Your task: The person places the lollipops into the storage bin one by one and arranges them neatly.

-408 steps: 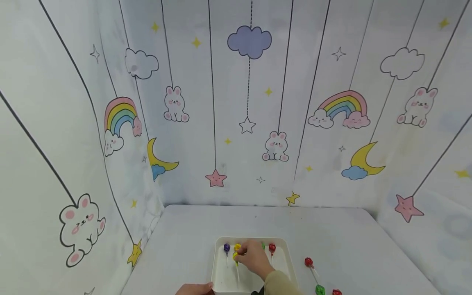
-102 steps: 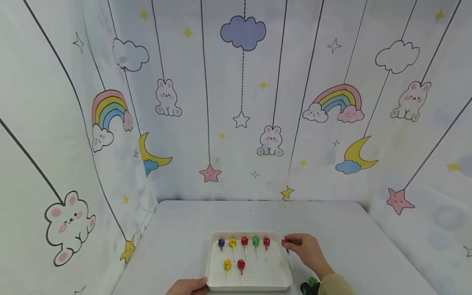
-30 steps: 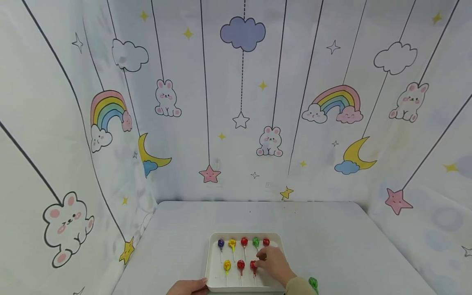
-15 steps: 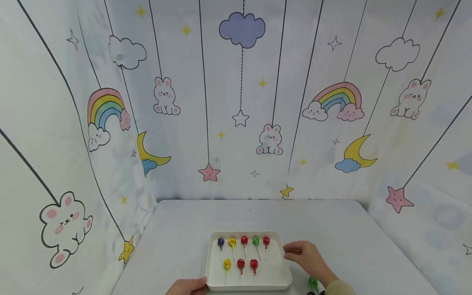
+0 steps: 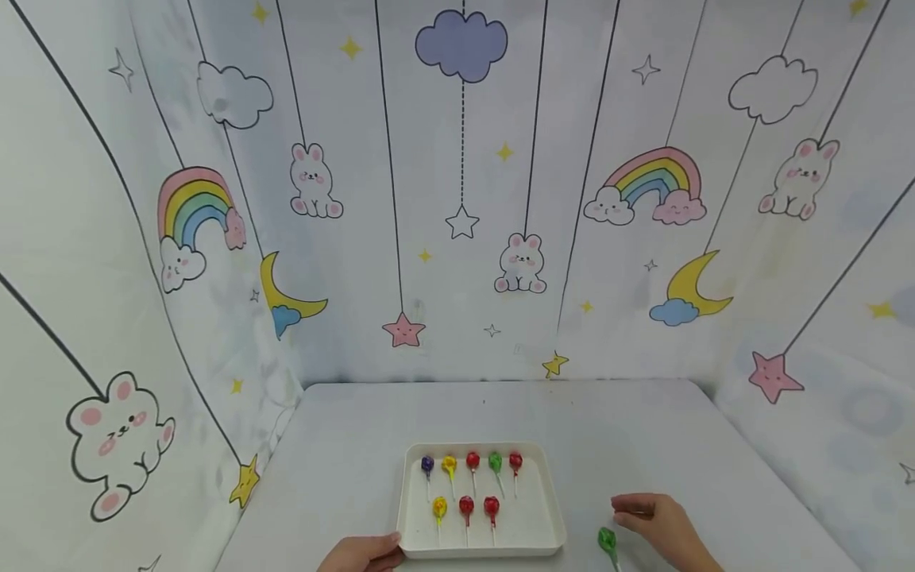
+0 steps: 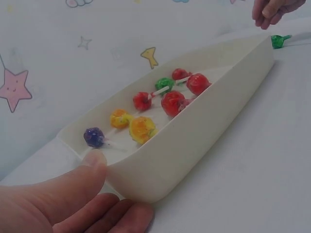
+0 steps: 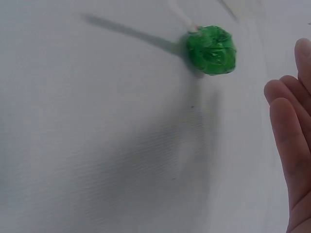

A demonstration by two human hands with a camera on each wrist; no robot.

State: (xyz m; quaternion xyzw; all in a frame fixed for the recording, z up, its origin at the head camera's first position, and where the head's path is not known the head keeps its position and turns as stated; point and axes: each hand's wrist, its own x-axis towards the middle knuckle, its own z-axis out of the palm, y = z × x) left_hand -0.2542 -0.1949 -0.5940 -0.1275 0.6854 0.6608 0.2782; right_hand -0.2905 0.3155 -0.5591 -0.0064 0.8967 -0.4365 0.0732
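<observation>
My left hand [image 5: 363, 551] grips the near left corner of a white tray [image 5: 480, 551], thumb at the rim and fingers against the outside. Lollipops lie inside in two rows. The back row runs purple [image 5: 427, 463], yellow [image 5: 449, 464], red [image 5: 473, 461], green [image 5: 496, 462] and red [image 5: 515, 461]. In front are a yellow lollipop [image 5: 439, 507] and two red ones, the rightmost red lollipop [image 5: 491, 506] beside its twin [image 5: 466, 506]. My right hand [image 5: 661, 524], empty, hovers over the table just beyond a loose green lollipop [image 5: 607, 539], whose wrapped head [image 7: 212, 50] shows in the right wrist view.
A white table [image 5: 400, 413] bears the tray and the loose lollipop. Behind and at both sides rise pale cloth walls [image 5: 336, 286] printed with rabbits, stars, clouds and rainbows. The tray's right half of the front row is bare floor [image 5: 529, 520].
Two red lollipops have joined the yellow one in the tray's front row. My right hand has released the last red one and moved right to the green lollipop. The left hand stays at the tray.
</observation>
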